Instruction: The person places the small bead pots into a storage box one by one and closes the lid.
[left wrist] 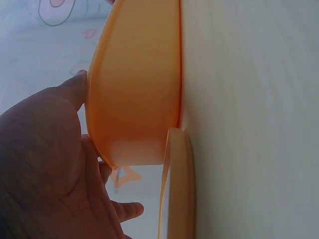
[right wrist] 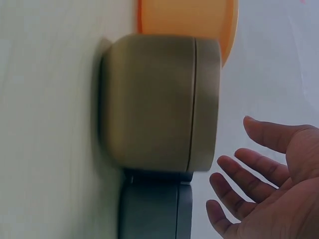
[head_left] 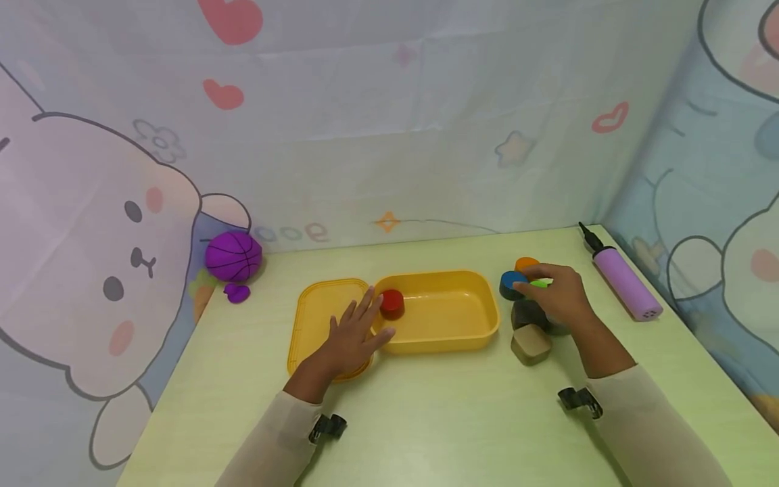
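Observation:
A yellow rectangular box (head_left: 450,311) stands on the table with a red round piece (head_left: 392,304) inside, at its left end. Over the box's left end lies my left hand (head_left: 349,341), fingers spread straight and thumb at the near rim; the left wrist view shows this hand (left wrist: 55,144) against the box wall (left wrist: 134,89). My right hand (head_left: 560,294) reaches over small pieces, thumb and index finger right at a blue round piece (head_left: 510,287). Orange (head_left: 527,262) and green (head_left: 539,284) pieces sit beside it. In the right wrist view the right hand's fingers (right wrist: 249,179) are loosely extended.
A yellow lid (head_left: 316,304) lies left of the box, partly under my left hand. Near my right wrist are a tan case (head_left: 531,343) and a black case (head_left: 527,314). A purple pump (head_left: 627,283) lies far right; a purple ball (head_left: 234,257) sits at the back left.

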Demonstrator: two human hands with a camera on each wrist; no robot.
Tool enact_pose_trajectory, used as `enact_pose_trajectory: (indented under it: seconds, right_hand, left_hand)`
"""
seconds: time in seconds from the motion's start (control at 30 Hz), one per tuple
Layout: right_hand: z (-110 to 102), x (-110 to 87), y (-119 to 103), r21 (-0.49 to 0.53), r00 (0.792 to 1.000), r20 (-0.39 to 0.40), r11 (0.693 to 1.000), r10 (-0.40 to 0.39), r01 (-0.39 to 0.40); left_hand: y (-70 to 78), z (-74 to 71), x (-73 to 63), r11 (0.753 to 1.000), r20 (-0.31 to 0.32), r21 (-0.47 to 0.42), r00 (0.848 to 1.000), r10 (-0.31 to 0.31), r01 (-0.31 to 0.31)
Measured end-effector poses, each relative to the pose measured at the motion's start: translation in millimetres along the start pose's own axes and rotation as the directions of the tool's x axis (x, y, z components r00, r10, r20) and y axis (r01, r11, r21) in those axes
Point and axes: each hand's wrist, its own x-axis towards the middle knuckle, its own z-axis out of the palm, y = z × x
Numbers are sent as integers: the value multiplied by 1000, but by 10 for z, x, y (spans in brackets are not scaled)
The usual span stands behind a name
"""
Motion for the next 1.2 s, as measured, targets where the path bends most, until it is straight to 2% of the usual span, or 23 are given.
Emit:
enact_pose_trajectory:
  seconds: [0.27,0.73,1.0,1.2]
  right_hand:
    - [-55,16,116,-23,998,-32,998,58,-58]
    - [-49,75,421,-103,996,-57,992,68,-74]
    - [19,98,555,-208,988,-91,968,126,-142]
    - [50,93,588,-244,986,-108,958,128,-151]
  left_hand:
    - [3,-15,-1,1000,-2,8,1000,-2,2]
    - [-4,-8,-2,1000,-3,-15,1000,1,-1]
    - [-6,-2,4,1000,-1,-16,1000,-1,1]
    - [6,-8,3,1000,1,-25,1000,-4,4]
